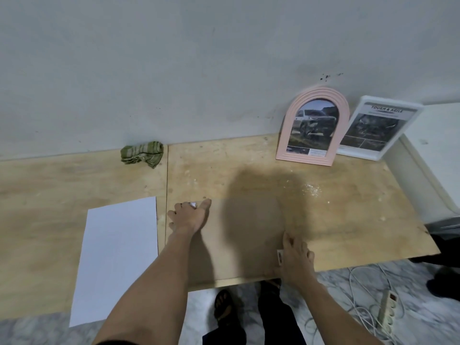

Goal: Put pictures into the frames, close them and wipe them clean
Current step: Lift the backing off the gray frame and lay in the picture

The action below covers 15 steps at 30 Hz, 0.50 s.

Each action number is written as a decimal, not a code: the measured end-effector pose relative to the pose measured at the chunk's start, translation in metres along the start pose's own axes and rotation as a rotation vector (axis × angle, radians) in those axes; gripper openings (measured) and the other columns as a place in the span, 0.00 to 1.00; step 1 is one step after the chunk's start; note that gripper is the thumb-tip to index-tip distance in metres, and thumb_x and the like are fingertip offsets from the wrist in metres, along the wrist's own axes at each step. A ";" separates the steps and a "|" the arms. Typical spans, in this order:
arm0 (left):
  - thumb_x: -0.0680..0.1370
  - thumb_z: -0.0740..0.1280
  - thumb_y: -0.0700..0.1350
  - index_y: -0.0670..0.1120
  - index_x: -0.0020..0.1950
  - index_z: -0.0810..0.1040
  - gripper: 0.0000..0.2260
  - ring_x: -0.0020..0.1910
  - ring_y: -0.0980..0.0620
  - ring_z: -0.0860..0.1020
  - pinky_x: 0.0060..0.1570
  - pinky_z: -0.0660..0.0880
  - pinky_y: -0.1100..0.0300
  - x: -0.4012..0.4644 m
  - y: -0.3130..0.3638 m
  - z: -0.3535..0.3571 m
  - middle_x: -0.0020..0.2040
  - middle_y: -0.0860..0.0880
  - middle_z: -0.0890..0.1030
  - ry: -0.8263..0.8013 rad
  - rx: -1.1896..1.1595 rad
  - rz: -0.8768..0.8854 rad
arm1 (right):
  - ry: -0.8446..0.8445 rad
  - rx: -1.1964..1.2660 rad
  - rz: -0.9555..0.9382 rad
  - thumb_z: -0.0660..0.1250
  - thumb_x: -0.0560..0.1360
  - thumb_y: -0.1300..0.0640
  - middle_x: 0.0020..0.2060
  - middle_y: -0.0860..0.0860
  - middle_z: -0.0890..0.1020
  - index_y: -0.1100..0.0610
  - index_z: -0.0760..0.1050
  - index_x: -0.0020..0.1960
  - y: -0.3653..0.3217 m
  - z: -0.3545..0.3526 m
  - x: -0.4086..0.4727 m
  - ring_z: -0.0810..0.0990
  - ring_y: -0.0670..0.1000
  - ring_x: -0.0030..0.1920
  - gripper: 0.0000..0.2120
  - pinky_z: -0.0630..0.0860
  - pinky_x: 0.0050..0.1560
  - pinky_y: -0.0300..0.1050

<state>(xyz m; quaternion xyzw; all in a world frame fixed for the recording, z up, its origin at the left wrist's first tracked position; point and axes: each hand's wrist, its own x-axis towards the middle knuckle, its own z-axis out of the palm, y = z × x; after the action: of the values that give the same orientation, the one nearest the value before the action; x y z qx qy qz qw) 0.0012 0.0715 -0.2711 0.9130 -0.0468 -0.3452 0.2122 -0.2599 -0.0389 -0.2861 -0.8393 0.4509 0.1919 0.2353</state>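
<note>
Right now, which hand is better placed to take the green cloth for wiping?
The left hand: the green cloth lies by the wall on its side. The right hand is nearer the table's front edge, farther away.

You stand in a plain room of a home, a makeshift work corner: a bare plywood desk (348, 207) against a stained wall (174, 70), marble-patterned floor (423, 295), and a power strip (387, 310) trailing white cables.

On the table (348, 220), arched frame (312, 128) stands left of rectangular frame (378, 128).
</note>
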 end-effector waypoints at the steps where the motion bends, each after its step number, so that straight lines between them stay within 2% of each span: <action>1: 0.78 0.56 0.67 0.44 0.75 0.67 0.35 0.76 0.40 0.55 0.72 0.57 0.43 -0.001 0.001 0.000 0.75 0.45 0.63 -0.004 -0.020 -0.011 | -0.005 0.016 0.002 0.72 0.61 0.33 0.72 0.54 0.55 0.56 0.42 0.77 0.000 -0.001 -0.001 0.56 0.56 0.71 0.60 0.56 0.68 0.53; 7: 0.78 0.59 0.64 0.46 0.71 0.73 0.29 0.73 0.40 0.61 0.71 0.60 0.43 -0.009 -0.003 0.001 0.73 0.44 0.67 0.066 -0.091 -0.024 | 0.035 0.037 0.037 0.75 0.59 0.35 0.69 0.55 0.57 0.56 0.42 0.77 -0.004 -0.003 -0.004 0.57 0.57 0.69 0.61 0.59 0.67 0.55; 10: 0.78 0.61 0.63 0.44 0.71 0.73 0.29 0.74 0.39 0.60 0.71 0.59 0.43 -0.014 0.000 -0.007 0.72 0.43 0.67 0.059 -0.144 -0.036 | 0.079 0.135 0.060 0.76 0.62 0.43 0.68 0.54 0.58 0.53 0.46 0.76 -0.010 -0.008 -0.009 0.58 0.58 0.68 0.54 0.58 0.66 0.56; 11: 0.79 0.60 0.63 0.43 0.72 0.72 0.30 0.74 0.38 0.59 0.71 0.58 0.43 -0.013 0.002 -0.010 0.73 0.42 0.67 0.047 -0.158 -0.038 | 0.084 0.231 0.086 0.75 0.64 0.46 0.68 0.53 0.59 0.52 0.50 0.75 -0.009 -0.010 -0.008 0.58 0.58 0.68 0.49 0.58 0.67 0.57; 13: 0.79 0.59 0.64 0.40 0.72 0.71 0.33 0.75 0.37 0.59 0.72 0.58 0.42 -0.012 0.007 -0.018 0.73 0.41 0.67 0.038 -0.144 -0.031 | 0.108 0.517 0.130 0.73 0.68 0.46 0.65 0.51 0.67 0.47 0.66 0.69 -0.008 -0.021 -0.007 0.64 0.58 0.67 0.32 0.63 0.67 0.58; 14: 0.79 0.58 0.65 0.39 0.72 0.71 0.34 0.74 0.37 0.60 0.72 0.58 0.42 -0.011 0.010 -0.022 0.74 0.40 0.67 0.040 -0.131 -0.022 | 0.159 0.718 0.135 0.72 0.70 0.47 0.61 0.51 0.74 0.47 0.74 0.60 -0.006 -0.029 -0.007 0.72 0.56 0.62 0.20 0.69 0.63 0.56; 15: 0.78 0.58 0.66 0.39 0.72 0.70 0.35 0.74 0.37 0.61 0.72 0.58 0.41 -0.011 0.015 -0.026 0.74 0.39 0.68 0.033 -0.143 -0.016 | 0.209 0.938 0.139 0.71 0.73 0.52 0.54 0.51 0.79 0.48 0.78 0.51 -0.006 -0.039 -0.007 0.78 0.54 0.54 0.08 0.76 0.55 0.50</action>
<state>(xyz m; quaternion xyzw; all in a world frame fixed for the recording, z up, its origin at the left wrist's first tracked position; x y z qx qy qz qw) 0.0111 0.0695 -0.2408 0.9014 -0.0112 -0.3343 0.2749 -0.2539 -0.0539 -0.2490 -0.6255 0.5649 -0.1022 0.5284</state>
